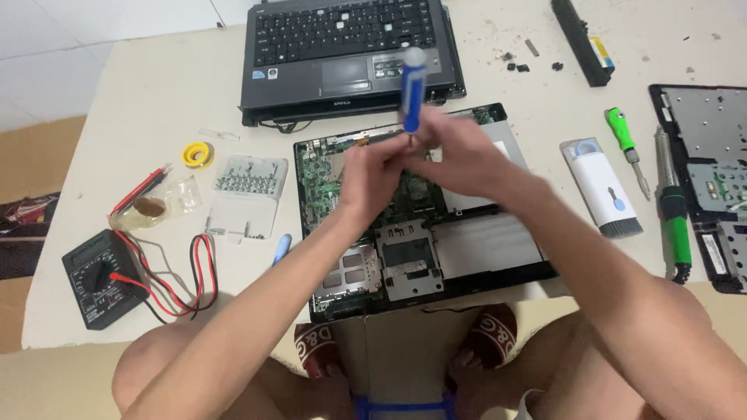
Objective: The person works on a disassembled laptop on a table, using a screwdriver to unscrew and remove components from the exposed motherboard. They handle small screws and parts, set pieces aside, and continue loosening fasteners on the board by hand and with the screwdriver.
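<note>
Blue-handled screwdriver (412, 87) stands upright over the opened laptop base (420, 218) at mid-table, the right hand (459, 155) closed around its shaft and the left hand (369, 175) pinching near the tip; keep it vertical, press lightly, turn slowly.

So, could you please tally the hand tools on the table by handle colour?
Blue: 2, the screwdriver held upright by the right hand with the left hand at its tip, and a small tool partly hidden by the left arm
Green: 2, a short screwdriver and a long tool
Total: 4
</note>
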